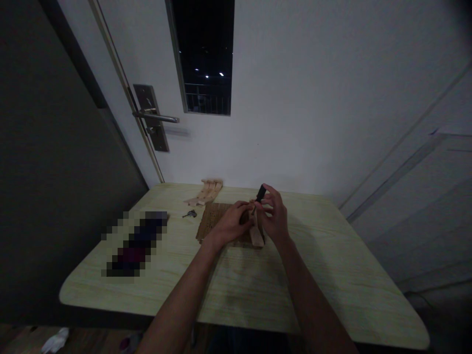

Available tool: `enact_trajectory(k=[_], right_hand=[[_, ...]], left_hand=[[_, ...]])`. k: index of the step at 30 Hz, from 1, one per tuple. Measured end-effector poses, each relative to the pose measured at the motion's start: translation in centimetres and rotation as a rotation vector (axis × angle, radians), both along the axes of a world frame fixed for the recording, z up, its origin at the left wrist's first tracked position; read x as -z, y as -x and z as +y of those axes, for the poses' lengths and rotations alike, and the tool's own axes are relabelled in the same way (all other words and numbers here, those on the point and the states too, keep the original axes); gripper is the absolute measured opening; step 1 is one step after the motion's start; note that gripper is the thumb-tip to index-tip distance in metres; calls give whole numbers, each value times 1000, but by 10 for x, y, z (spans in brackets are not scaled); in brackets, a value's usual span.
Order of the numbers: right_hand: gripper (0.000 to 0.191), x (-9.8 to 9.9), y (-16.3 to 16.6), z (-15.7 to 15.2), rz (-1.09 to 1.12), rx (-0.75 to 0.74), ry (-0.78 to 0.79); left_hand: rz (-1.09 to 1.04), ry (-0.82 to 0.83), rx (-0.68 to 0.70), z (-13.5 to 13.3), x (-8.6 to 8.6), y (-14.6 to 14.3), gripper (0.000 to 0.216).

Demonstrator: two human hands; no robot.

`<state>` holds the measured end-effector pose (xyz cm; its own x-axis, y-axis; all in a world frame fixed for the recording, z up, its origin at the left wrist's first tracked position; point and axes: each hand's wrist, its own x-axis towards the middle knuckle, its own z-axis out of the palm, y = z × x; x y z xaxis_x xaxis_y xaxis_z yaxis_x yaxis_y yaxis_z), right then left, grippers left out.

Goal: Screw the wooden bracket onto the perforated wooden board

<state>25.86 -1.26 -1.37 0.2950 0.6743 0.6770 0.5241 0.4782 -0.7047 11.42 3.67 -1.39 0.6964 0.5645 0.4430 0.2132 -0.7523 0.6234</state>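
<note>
My right hand (276, 219) is closed around a screwdriver (261, 192) with a black handle. The tool tilts, its thin shaft pointing down toward a small pale wooden piece (257, 238). From the left, my left hand (231, 223) grips that piece between thumb and fingers. Beneath lies a flat brown corrugated cardboard sheet (208, 221). The screwdriver's tip and the spot it meets are too small and dark to make out.
On the pale wood-grain table (332, 275), more light wooden pieces (210, 189) lie at the back. Small dark metal bits, perhaps screws (191, 214), sit left of the cardboard. A blurred-out dark object (136, 246) lies farther left. Behind stands a white door with a handle (158, 117).
</note>
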Motion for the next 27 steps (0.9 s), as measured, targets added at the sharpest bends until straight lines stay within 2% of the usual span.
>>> enact_trajectory(k=[6, 16, 27], right_hand=[[46, 2, 0, 3, -22, 21, -6], [49, -6, -3, -5, 21, -147, 30], [49, -3, -2, -4, 24, -99, 27]], left_hand=[[-7, 4, 5, 1, 2, 0, 33], [7, 17, -5, 1, 1, 0, 34], [-9, 15, -2, 3, 5, -1, 35]])
